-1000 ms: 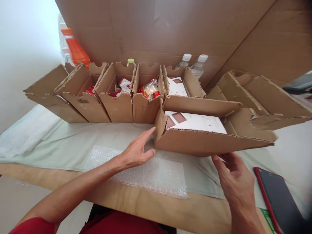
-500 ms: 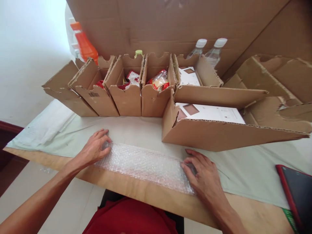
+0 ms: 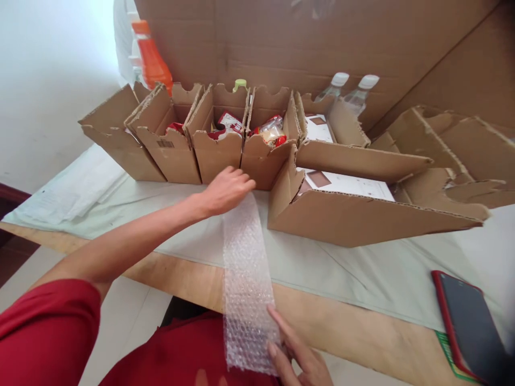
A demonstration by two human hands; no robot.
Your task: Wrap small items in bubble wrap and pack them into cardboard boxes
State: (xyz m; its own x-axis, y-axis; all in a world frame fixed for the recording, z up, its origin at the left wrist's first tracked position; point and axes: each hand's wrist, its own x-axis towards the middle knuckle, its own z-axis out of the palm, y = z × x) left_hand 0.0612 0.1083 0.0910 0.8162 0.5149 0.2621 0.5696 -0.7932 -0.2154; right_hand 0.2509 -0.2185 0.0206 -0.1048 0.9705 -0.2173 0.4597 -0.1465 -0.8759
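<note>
A strip of clear bubble wrap runs lengthwise away from me, from the row of boxes to over the table's front edge. My left hand is closed on its far end, just in front of the cardboard boxes. At the near end, my right hand grips the right edge with the thumb on top. Part of that hand is cut off by the bottom of the view. The strip's near end hangs above my red clothing.
Several open cardboard bins with packets line the back. A long cardboard box holding a white box lies right of centre. A phone rests at the right. Bottles stand behind; folded plastic lies left.
The bubble wrap has turned from lying across the table to pointing away from me. My left hand moved forward and right; my right hand came back towards me, past the table's edge.
</note>
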